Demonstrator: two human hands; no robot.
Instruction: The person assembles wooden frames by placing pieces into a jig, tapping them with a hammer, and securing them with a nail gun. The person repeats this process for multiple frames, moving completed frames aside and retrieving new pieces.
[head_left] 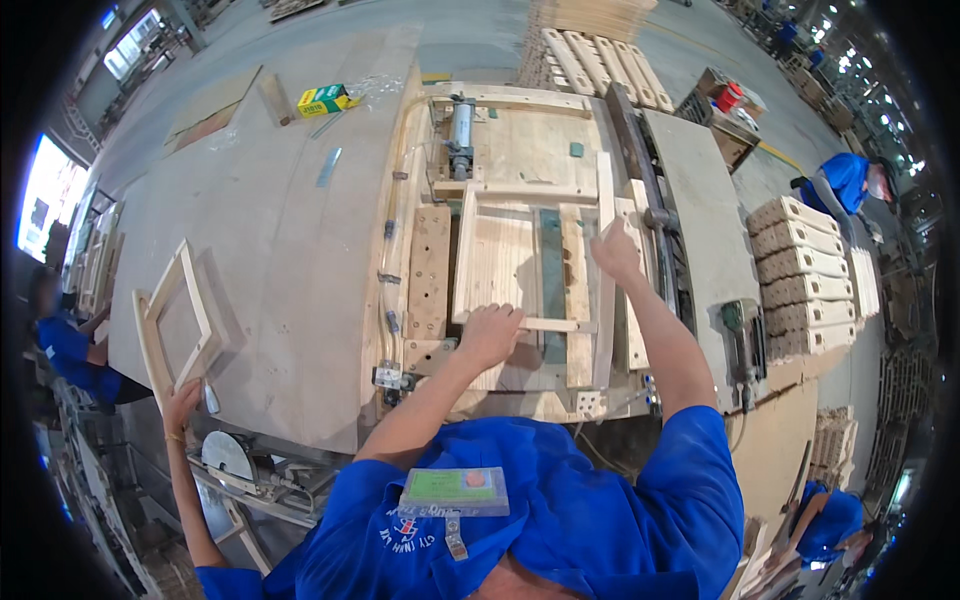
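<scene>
A pale wooden frame (530,190) lies in the wooden clamping jig (427,275) in front of me. My left hand (490,335) is closed over its near rail, close to the left corner. Along the right side runs a long wooden strip (605,330), against the ends of the frame's rails. My right hand (617,252), fingers curled, grips this strip near its middle; the fingertips are partly hidden. Under the frame are a green strip (551,265) and a drilled wooden bar (574,265). A pneumatic cylinder (461,130) is mounted at the jig's far left.
At the left, a co-worker's hand (180,405) holds another wooden frame (195,290) above the grey table (290,250). A green and yellow box (325,99) sits farther back. Beyond a dark metal bar (640,160), a nail gun (743,345) lies at right, near stacked wooden parts (805,285).
</scene>
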